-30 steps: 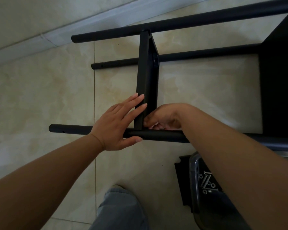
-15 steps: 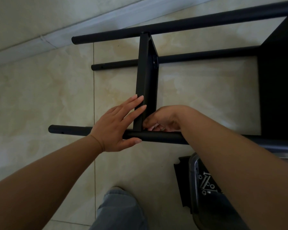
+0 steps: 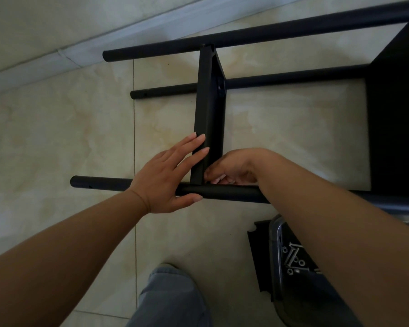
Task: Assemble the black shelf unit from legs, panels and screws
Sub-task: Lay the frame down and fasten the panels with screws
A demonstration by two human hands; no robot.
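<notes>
Shelf unit lies on its side on the tile floor [image 3: 57, 142], filling the upper and right frame. Left hand [image 3: 165, 175] flat, fingers straight against the upright panel [image 3: 209, 114], thumb under the near leg [image 3: 222, 193]. Right hand [image 3: 234, 167] curled at the panel-leg joint at frame centre; what it grips is hidden. Screws [image 3: 293, 258] sit in a tray [image 3: 275, 256], lower right.

Head view, steeply downward, close.
</notes>
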